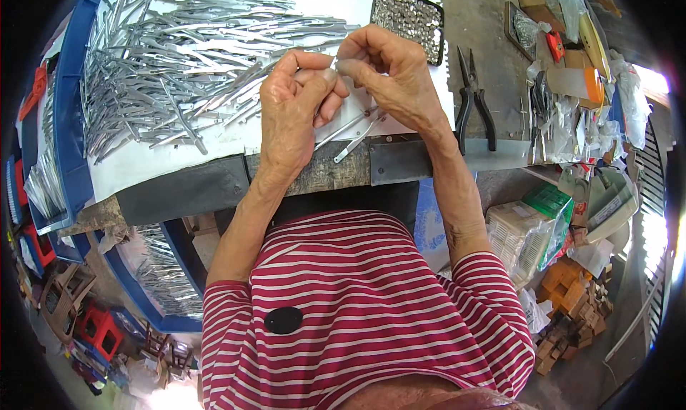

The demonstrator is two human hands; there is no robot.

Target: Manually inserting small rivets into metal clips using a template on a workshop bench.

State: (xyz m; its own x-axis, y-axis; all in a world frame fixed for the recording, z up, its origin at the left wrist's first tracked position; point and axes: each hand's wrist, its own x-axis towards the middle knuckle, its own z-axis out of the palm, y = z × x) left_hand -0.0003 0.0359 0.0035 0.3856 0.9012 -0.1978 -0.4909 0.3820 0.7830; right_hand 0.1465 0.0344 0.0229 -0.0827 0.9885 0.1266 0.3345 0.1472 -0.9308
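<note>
My left hand (294, 99) and my right hand (391, 73) meet above the near part of the white-covered workbench. Both are closed, thumb against fingers, with their tips almost touching. A tiny pale glint shows between the fingertips, too small to name. Just behind and to the left spreads a big heap of long, thin, silvery metal pieces (193, 60). Close below my hands, a forked metal piece (359, 140) lies at the bench's front edge. A dark tray (372, 17) full of small shiny metal bits stands behind my right hand.
Pliers (471, 99) with black handles lie on the bare wood at the right. Beyond them sit plastic bags (629, 99), tools and boxes. A blue bin (69, 124) borders the heap at the left. Below right are a plastic crate (518, 231) and wooden blocks (575, 324).
</note>
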